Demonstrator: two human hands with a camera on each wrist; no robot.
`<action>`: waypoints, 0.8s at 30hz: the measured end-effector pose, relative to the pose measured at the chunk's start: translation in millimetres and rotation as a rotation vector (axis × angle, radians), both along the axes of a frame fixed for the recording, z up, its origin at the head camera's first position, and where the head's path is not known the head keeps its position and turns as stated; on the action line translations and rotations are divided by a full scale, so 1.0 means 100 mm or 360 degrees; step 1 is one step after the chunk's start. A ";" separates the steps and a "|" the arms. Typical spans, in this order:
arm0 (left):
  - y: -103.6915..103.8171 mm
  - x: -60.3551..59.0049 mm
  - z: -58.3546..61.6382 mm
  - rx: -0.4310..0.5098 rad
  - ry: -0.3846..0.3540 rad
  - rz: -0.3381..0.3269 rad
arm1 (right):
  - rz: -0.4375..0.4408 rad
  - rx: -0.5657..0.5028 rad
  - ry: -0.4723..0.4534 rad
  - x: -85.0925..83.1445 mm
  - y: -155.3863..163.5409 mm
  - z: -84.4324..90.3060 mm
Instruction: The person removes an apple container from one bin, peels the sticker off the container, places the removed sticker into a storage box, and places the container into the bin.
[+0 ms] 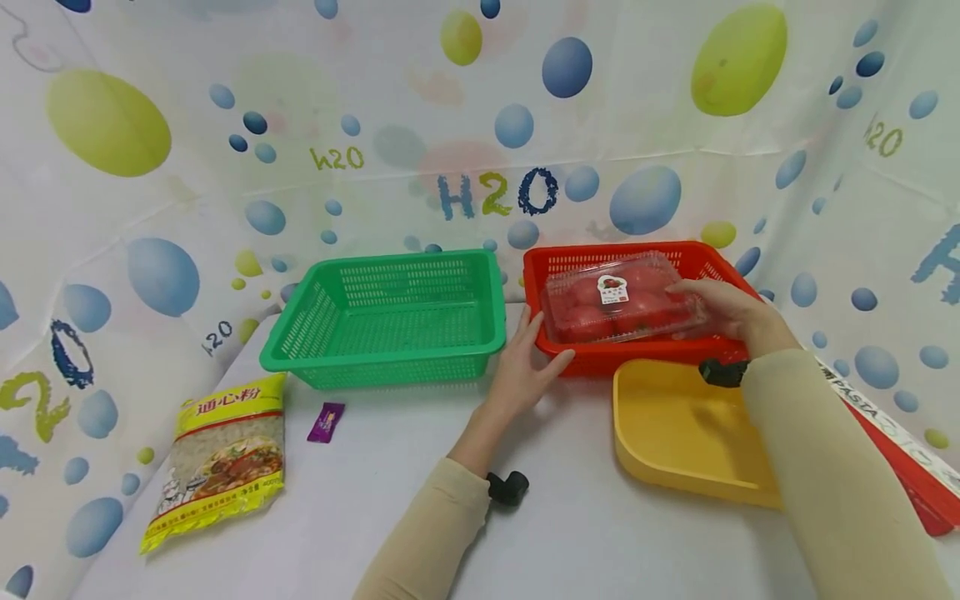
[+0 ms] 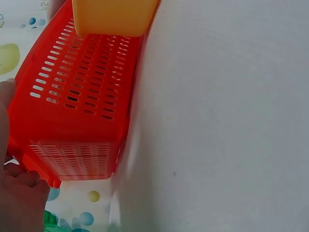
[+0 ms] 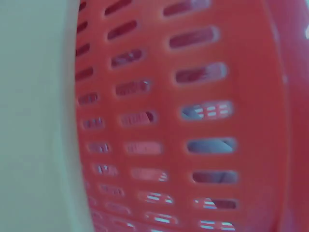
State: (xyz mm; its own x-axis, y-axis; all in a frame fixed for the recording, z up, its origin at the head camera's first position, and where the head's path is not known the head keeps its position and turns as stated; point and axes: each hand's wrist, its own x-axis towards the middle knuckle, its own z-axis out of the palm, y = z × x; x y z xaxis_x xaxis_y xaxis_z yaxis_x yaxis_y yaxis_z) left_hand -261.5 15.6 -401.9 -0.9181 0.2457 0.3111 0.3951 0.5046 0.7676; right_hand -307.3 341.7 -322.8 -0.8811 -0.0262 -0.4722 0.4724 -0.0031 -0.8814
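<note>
— Both hands were at the red basket, is that right?

— Yes. My left hand lay against the basket's near left corner, fingers fairly straight and spread, thumb pointing toward the front wall. It pressed the plastic and curled round nothing. My right hand held the clear clamshell box of tomatoes by its right end, fingers bent over the lid.

— Where was the box?

— It sat in the red basket, reaching across most of its width, with the lid standing a little above the rim. A small white label with a red picture was stuck on top.

— And from the wrists?

— My left wrist view showed the basket's slotted red wall close up, my fingers at its corner, and the white table beside it. My right wrist view was only blurred red slots.

— What else was on the table?

— A green basket stood just left of the red one. A yellow tray lay in front of the red basket, touching it. Farther left lay a yellow bag of macaroni and a small purple sachet.
</note>
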 end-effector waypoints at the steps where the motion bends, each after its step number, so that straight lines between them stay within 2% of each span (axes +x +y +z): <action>1: 0.00 0.00 0.00 0.0000 -0.0003 0.0002 | -0.0002 0.0005 0.0014 -0.01 0.00 -0.01; 5: 0.00 0.01 0.00 0.0011 -0.0015 -0.0002 | -0.0003 0.0005 0.0048 -0.01 0.01 0.00; 11: 0.00 0.03 0.06 0.0032 0.0004 0.0000 | 0.0003 -0.0044 0.0125 0.06 0.01 0.18; 17: -0.04 0.08 0.25 0.0134 0.0003 0.0012 | 0.0083 -0.0115 0.0304 0.15 -0.07 0.34; 21: -0.12 0.11 0.40 0.0277 -0.0092 -0.0036 | 0.0121 -0.0137 0.0389 0.21 -0.16 0.40; 24: -0.22 0.10 0.50 0.0501 -0.0176 -0.0098 | 0.0115 -0.0153 0.0408 0.27 -0.27 0.44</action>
State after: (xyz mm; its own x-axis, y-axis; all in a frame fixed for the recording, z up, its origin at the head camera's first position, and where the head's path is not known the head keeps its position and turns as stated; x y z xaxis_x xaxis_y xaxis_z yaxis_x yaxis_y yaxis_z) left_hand -251.7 -6.7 -351.6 -0.9369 0.2097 0.2799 0.3232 0.2139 0.9218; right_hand -280.4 314.8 -278.3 -0.9656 -0.1274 -0.2266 0.2363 -0.0669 -0.9694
